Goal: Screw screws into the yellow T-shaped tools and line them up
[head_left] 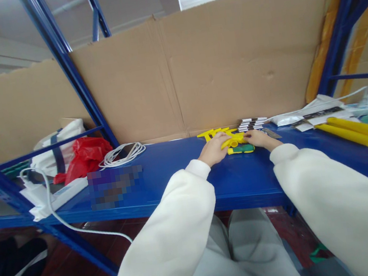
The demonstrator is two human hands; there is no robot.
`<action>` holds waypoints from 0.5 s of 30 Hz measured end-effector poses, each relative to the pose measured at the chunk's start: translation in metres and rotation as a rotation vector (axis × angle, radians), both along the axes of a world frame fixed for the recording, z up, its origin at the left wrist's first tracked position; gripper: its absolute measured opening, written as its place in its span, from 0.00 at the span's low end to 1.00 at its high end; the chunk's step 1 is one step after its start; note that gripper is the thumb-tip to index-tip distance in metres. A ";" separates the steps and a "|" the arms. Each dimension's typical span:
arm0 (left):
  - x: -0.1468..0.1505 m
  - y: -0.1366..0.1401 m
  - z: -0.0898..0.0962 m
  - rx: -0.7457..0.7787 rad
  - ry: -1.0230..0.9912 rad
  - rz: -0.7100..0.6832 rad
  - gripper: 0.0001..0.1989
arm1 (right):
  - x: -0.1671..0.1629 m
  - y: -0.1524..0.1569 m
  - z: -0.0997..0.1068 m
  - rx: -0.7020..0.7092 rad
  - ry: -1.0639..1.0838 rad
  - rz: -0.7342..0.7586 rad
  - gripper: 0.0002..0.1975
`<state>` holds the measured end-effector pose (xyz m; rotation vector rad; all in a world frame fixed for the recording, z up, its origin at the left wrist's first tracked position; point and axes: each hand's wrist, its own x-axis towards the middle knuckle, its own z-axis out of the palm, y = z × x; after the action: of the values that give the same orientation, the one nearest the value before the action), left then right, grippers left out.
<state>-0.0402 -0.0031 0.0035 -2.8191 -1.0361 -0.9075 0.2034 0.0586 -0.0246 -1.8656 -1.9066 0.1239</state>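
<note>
Holding yellow part (235, 140) just beyond green tool (245, 148); left hand (215, 148) curled round one end; right hand (257, 139) pinching the other.

No text, brand, number or sign legible anywhere. Stack of small white pieces (251, 123) at back of blue shelf (171, 172): black bands along edges, any lettering too small to make out. White packaging (324, 103), right: dark strip across it, unreadable. White power strip (63, 197), left: any print too blurred. Pixelated patch (117, 187) beside it: content masked.
</note>
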 end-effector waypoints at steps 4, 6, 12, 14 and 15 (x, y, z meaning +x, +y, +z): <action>0.000 -0.001 0.001 -0.006 0.001 0.012 0.20 | -0.004 -0.007 0.005 0.004 0.031 0.055 0.11; 0.000 -0.002 0.001 -0.008 -0.001 0.013 0.20 | -0.006 -0.011 0.008 0.014 0.066 0.068 0.10; -0.001 -0.001 -0.001 -0.013 -0.019 0.019 0.22 | -0.017 -0.024 0.022 0.143 0.297 0.089 0.09; 0.000 0.000 -0.001 -0.015 -0.029 0.027 0.23 | -0.022 -0.031 0.028 0.175 0.431 0.128 0.08; 0.000 0.000 -0.001 -0.016 -0.031 0.033 0.24 | -0.026 -0.035 0.031 0.164 0.506 0.157 0.08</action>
<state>-0.0404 -0.0036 0.0026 -2.8004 -1.0952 -0.9470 0.1778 0.0231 0.0065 -1.4085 -1.6460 0.4321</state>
